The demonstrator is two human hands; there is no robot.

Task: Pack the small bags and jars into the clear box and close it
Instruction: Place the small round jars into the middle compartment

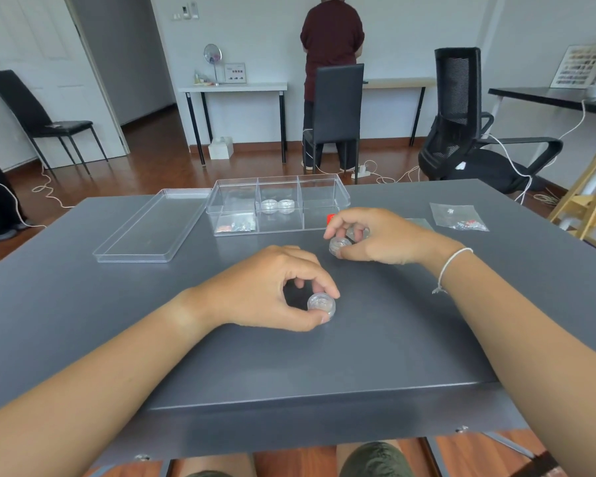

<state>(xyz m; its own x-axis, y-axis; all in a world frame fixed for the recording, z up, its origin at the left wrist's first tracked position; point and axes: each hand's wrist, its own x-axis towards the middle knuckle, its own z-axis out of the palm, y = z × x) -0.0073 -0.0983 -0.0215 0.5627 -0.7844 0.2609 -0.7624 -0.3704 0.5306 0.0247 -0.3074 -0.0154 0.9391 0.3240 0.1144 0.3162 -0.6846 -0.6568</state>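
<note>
The clear box (pixel 324 187) with three compartments stands open at the table's far middle. Its left compartment holds small bags (pixel 236 226); two small jars (pixel 278 205) sit in the middle one. My left hand (pixel 272 287) pinches a small clear jar (pixel 320 304) against the table in front of me. My right hand (pixel 375 235) is closed on two small clear jars (pixel 339 244) just right of the box's near corner. The box lid (pixel 152 228) lies flat to the left of the box. A small clear bag (pixel 458 216) with beads lies at the far right.
The grey table (pixel 289 366) fills the view. A small red thing (pixel 330 218) shows behind my right hand. Another flat clear bag (pixel 418 222) peeks out beyond my right wrist. Chairs, tables and a standing person are in the room behind.
</note>
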